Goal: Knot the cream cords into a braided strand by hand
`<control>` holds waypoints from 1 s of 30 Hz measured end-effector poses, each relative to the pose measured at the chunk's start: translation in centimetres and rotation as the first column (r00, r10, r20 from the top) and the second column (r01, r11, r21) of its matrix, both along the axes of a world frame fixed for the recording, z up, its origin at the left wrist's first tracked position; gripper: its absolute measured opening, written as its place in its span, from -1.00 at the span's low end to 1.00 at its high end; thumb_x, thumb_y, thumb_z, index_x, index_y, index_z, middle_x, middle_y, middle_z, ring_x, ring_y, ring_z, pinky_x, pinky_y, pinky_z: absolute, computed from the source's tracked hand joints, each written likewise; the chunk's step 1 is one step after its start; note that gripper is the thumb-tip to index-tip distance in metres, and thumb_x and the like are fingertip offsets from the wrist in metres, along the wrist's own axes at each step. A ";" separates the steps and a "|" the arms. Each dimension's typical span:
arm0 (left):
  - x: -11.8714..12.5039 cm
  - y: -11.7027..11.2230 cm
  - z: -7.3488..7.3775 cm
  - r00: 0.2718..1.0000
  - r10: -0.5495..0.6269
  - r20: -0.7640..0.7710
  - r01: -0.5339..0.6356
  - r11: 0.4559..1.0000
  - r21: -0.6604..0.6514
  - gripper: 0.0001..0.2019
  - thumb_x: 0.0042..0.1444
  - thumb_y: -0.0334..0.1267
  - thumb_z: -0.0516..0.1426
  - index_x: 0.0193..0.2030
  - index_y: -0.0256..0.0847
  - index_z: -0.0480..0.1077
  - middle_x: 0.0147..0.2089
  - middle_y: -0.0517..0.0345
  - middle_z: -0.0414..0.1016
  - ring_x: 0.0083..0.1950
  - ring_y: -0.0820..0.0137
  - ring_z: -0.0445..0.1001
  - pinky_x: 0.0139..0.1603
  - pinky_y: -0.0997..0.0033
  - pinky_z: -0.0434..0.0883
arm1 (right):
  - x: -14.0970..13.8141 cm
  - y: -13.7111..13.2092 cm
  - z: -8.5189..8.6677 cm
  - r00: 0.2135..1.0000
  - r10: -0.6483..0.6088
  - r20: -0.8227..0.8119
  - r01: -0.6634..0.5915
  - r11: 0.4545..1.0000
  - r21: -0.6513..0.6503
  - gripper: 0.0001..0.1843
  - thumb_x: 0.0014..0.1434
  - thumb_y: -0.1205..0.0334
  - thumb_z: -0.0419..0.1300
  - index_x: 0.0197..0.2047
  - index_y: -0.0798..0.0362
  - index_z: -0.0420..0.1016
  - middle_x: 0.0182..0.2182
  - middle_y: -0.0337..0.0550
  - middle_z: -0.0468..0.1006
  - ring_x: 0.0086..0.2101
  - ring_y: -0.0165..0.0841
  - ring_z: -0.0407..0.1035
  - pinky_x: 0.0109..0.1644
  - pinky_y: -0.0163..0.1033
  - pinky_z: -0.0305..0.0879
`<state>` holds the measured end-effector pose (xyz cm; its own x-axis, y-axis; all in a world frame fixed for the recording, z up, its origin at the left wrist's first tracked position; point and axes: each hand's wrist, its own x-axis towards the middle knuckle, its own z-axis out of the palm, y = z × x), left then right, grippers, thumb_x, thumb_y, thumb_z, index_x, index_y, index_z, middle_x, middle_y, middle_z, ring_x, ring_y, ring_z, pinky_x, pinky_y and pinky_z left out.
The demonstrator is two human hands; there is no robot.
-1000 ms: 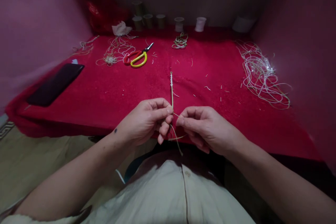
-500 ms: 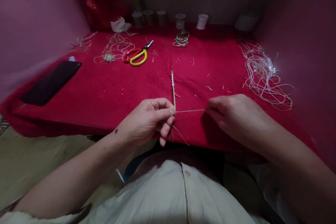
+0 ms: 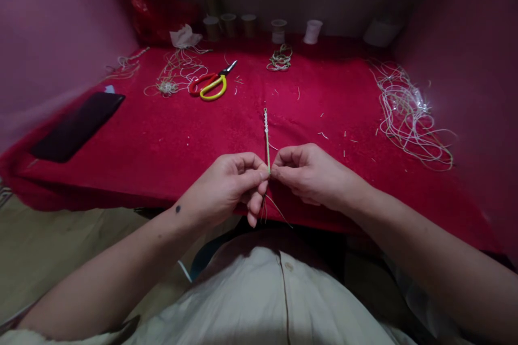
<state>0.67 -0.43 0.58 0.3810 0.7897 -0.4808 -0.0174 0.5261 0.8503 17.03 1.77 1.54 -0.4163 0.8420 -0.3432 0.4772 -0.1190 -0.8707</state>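
Observation:
A thin braided cord (image 3: 267,143), white and knotted at its far end and pale green nearer me, runs straight away from my hands over the red cloth. My left hand (image 3: 243,180) pinches its near end between thumb and forefinger. Loose thread ends (image 3: 277,210) hang below those fingers. Close beside it, my right hand (image 3: 311,172) is closed, thumb and forefinger pinched together right at the cord's near end. The thread between those right fingertips is mostly hidden.
Scissors (image 3: 212,83) with red and yellow handles lie beyond my left hand. A dark flat case (image 3: 79,126) is at far left, tangled cords (image 3: 408,113) at right. Thread spools (image 3: 278,31) line the back. Small thread clippings dot the red cloth (image 3: 182,172).
My right hand has moved left, from well out to the right with a thread stretched taut, to right beside my left hand. The left hand keeps its pinch.

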 end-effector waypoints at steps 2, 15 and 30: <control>0.0 0.0 0.0 0.999 -0.015 -0.044 0.016 1.000 0.006 -0.82 0.12 -0.26 0.12 -0.46 -0.23 0.26 -0.73 0.27 0.32 -0.73 0.52 0.30 -0.71 0.57 0.32 | 0.1 0.3 -0.1 0.998 -0.012 -0.062 0.004 0.993 -0.118 -0.85 0.10 0.32 0.13 -0.48 0.08 0.25 -0.77 -0.48 0.03 -0.77 -0.62 -0.10 -0.71 -0.45 -0.17; -0.1 -0.1 0.0 0.995 -0.040 -0.096 0.042 0.999 0.023 -0.83 0.12 -0.27 0.12 -0.45 -0.25 0.28 -0.69 0.22 0.40 -0.72 0.47 0.38 -0.72 0.57 0.35 | 0.6 1.7 -0.3 0.985 0.075 -0.153 -0.127 0.924 -0.361 -0.82 0.02 0.30 0.19 -0.51 0.07 0.22 -0.76 -0.49 0.00 -0.79 -0.64 -0.17 -0.77 -0.47 -0.27; -1.8 1.0 0.5 0.975 -0.134 -0.175 0.136 0.991 0.000 -0.91 0.08 -0.31 0.14 -0.36 -0.30 0.40 -0.70 0.14 0.43 -0.79 0.54 0.28 -0.79 0.67 0.20 | 0.8 1.6 -0.7 0.972 0.039 -0.231 -0.126 0.920 -0.372 -0.91 0.02 0.33 0.16 -0.46 0.09 0.30 -0.76 -0.49 0.03 -0.78 -0.64 -0.18 -0.77 -0.45 -0.29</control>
